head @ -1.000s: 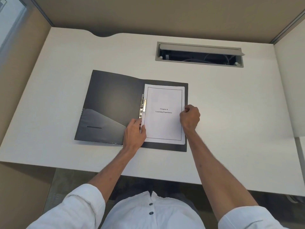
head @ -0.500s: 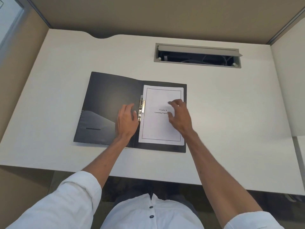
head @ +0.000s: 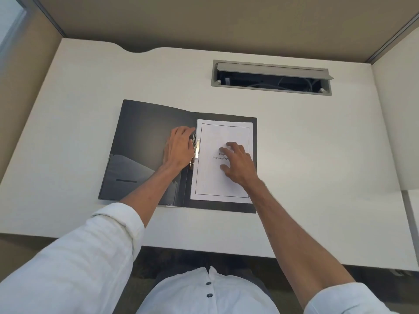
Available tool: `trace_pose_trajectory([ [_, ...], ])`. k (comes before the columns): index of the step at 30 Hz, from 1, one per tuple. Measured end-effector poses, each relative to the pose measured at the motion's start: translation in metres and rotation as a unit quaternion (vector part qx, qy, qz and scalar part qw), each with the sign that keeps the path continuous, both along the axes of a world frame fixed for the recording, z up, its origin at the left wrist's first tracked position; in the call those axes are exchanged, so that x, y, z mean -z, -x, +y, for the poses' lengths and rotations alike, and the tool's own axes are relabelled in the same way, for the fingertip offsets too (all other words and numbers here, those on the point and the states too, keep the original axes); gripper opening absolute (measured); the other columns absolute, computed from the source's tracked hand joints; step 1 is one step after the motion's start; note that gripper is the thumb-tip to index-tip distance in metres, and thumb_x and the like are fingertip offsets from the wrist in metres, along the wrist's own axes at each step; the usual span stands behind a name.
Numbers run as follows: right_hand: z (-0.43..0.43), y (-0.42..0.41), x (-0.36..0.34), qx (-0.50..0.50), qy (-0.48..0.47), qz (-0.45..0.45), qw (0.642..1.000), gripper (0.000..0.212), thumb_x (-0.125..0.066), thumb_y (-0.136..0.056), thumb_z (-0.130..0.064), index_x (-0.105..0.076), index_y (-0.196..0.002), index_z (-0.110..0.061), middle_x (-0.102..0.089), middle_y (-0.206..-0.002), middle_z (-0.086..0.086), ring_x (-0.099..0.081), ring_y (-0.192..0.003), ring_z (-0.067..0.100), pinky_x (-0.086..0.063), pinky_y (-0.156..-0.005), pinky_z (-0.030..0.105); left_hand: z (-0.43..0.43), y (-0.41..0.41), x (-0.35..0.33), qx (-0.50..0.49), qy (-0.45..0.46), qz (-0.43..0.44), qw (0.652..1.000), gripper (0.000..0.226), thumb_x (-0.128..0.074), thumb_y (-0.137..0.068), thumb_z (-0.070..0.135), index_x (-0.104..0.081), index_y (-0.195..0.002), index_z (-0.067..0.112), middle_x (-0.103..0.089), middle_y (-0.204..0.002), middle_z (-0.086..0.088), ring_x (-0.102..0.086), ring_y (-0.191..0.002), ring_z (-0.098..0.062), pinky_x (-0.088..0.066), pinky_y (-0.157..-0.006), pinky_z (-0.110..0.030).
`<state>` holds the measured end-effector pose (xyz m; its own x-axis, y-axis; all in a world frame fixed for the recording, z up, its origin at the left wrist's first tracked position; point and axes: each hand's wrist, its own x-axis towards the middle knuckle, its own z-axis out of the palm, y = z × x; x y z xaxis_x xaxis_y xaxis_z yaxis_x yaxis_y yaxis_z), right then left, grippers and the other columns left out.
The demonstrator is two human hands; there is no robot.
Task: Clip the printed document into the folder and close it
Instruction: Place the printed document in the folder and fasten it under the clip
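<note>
A black folder (head: 145,141) lies open and flat on the white desk. The white printed document (head: 223,180) rests on its right half, its left edge at the spine. A metal clip (head: 196,148) runs along the spine, its lever overlapping the paper's left edge. My left hand (head: 179,148) lies on the folder's left half with its fingers against the clip. My right hand (head: 238,165) presses flat on the middle of the page, fingers spread, covering part of the title.
The white desk (head: 317,155) has a recessed cable tray (head: 271,77) with its grey lid up at the back right. Beige partition walls stand behind and on both sides. A second desk edge (head: 410,200) joins at the right.
My left hand slid up from the folder's lower spine to the clip. My right hand left the page's right edge, opened, and now lies flat on the page's middle.
</note>
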<state>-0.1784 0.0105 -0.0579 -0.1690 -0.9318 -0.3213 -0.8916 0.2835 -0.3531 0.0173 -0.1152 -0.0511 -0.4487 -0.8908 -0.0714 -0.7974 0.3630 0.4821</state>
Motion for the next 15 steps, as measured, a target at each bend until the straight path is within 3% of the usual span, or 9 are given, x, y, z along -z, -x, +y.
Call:
trace_pose_trajectory([
  [8, 0.000, 0.000, 0.002, 0.009, 0.003, -0.002, 1.000, 0.061, -0.073, -0.098, -0.029, -0.053, -0.156, -0.023, -0.037, -0.169, 0.000, -0.041, -0.153, 0.027, -0.046, -0.116, 0.048, -0.014, 0.003, 0.009, 0.026, -0.050, -0.014, 0.998, 0.046, -0.049, -0.111, 0.003, -0.061, -0.155, 0.012, -0.068, -0.147, -0.012, -0.052, -0.143, -0.035, -0.046, -0.120, -0.045],
  [15, -0.002, -0.001, 0.000, 0.013, -0.004, -0.003, 1.000, 0.061, -0.073, -0.098, -0.029, -0.053, -0.155, -0.024, -0.037, -0.168, -0.001, -0.041, -0.153, 0.026, -0.048, -0.115, 0.048, -0.011, 0.008, 0.011, -0.005, -0.096, 0.038, 0.995, 0.047, -0.050, -0.108, 0.000, -0.063, -0.151, 0.013, -0.074, -0.129, -0.012, -0.059, -0.127, -0.037, -0.049, -0.113, -0.046],
])
